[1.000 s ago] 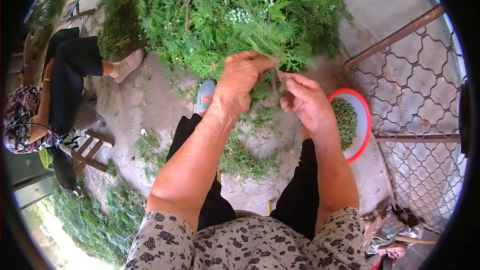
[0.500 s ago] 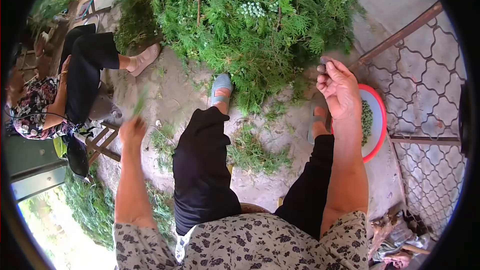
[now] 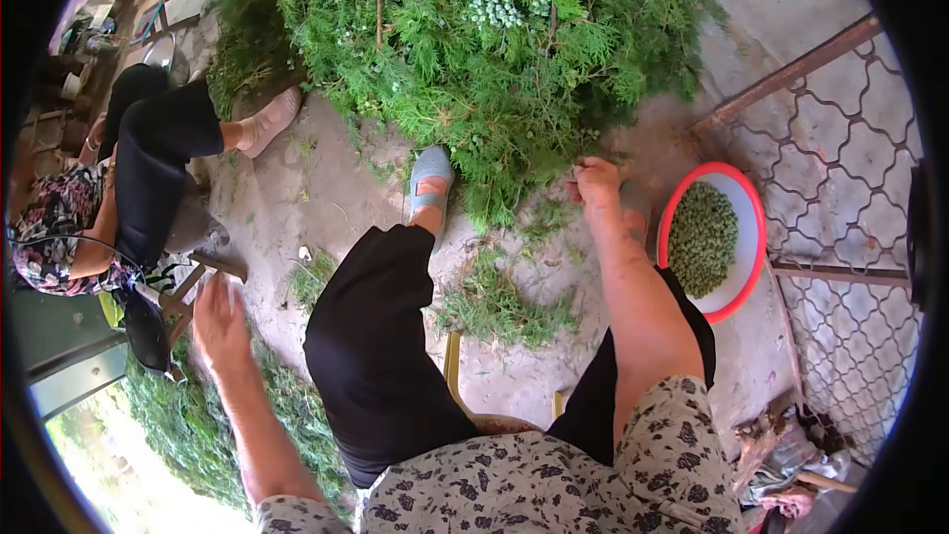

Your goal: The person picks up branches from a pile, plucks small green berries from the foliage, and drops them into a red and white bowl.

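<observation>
My left hand [image 3: 222, 324] hangs low at the left with its fingers apart and nothing in them; the fingertips are blurred by motion. Below it lies a heap of cut evergreen branches [image 3: 188, 410]. My right hand [image 3: 597, 181] is closed, its back toward me, at the near edge of a big pile of green branches [image 3: 474, 49] bearing pale bluish cones [image 3: 494, 11]. Whatever its fingers hold is hidden. Right of that forearm stands a white basin with a red rim [image 3: 761, 237], partly filled with small green cones [image 3: 703, 237].
Another person in black trousers [image 3: 163, 158] sits at the left beside a wooden stool [image 3: 213, 262]. A metal lattice [image 3: 840, 178] leans along the right. Loose sprigs [image 3: 504, 302] lie on the floor between my feet. Cloth and debris [image 3: 791, 475] lie at lower right.
My left hand has swung down and left, and the green sprig it held is gone from it. My right hand has moved left and down, turning its back toward me.
</observation>
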`<state>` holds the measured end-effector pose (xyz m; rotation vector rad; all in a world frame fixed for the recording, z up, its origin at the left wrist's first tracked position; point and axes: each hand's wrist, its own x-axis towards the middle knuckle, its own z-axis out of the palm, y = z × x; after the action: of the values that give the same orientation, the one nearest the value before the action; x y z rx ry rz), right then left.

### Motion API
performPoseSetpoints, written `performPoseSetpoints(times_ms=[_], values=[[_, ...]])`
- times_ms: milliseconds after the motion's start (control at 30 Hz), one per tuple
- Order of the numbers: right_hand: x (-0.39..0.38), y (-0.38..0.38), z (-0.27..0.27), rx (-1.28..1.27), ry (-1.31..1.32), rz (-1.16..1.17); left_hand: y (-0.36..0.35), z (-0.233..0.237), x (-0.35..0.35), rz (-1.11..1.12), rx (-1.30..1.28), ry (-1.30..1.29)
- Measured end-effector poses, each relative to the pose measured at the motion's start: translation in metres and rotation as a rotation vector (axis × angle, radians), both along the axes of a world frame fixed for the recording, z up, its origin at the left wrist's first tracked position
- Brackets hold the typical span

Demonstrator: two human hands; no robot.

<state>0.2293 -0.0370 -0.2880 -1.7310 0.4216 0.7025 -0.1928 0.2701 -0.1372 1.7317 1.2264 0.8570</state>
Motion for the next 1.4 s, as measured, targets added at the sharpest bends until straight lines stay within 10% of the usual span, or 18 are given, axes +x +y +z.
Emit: performPoseSetpoints(times_ms=[67,333,633,1400], values=[[0.007,0.010,-0.016,-0.105,-0.204,0.063,-0.034,0.052,0.126,0.097,-0.659,-0.724],[0.008,0.026,-0.034,-0.075,-0.031,0.208,-0.117,0.056,0.251,-0.117,-1.088,-0.582],[-0.062,0.018,0.068,0.460,-0.065,-0.089,-0.126,0.052,0.264,-0.227,-0.963,-0.537],[-0.262,-0.113,0.196,0.041,-1.004,0.331,-0.245,0.111,0.156,-0.546,0.277,-0.260]])
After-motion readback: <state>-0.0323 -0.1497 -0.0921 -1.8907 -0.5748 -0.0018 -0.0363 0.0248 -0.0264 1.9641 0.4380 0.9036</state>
